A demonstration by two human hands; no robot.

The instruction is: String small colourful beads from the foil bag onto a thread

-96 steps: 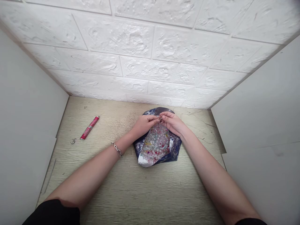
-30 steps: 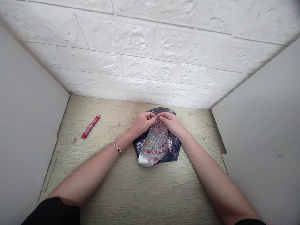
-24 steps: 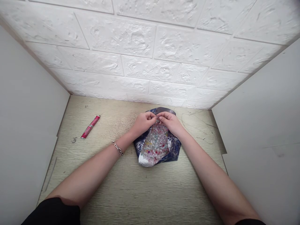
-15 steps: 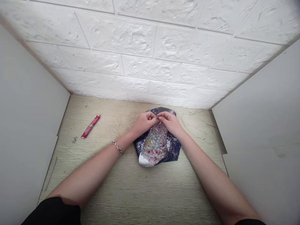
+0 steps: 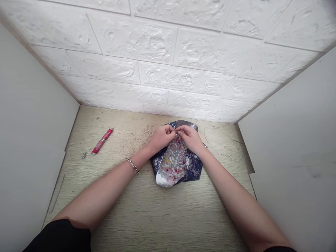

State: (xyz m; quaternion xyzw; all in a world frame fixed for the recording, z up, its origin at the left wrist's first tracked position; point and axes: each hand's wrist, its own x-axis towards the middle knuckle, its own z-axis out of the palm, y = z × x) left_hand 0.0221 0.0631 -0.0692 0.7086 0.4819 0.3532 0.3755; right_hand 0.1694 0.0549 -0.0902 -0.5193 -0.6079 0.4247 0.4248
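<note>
My left hand (image 5: pixel 163 137) and my right hand (image 5: pixel 189 137) meet at the far end of a heap of small coloured beads (image 5: pixel 173 159). Both are closed in a pinch, fingertips nearly touching. Whatever lies between the fingertips is too small to make out. The beads, mostly clear, white and pink, rest on a whitish, shiny sheet (image 5: pixel 163 180) that shows at the near end. Beneath it spreads a dark blue patterned bag or wrapper (image 5: pixel 194 168), partly covered by my hands.
A thin thread or wire (image 5: pixel 223 154) lies in loose loops on the tabletop (image 5: pixel 136 213) at the right. To the left are a red tube-like packet (image 5: pixel 102 141) and a small silvery piece (image 5: pixel 84 155). A white brick-patterned wall (image 5: pixel 157 42) closes off the back, with pale panels on both sides.
The pinching fingertips have shifted only very slightly. The whole view has moved a touch; the beads and the other things stay in place.
</note>
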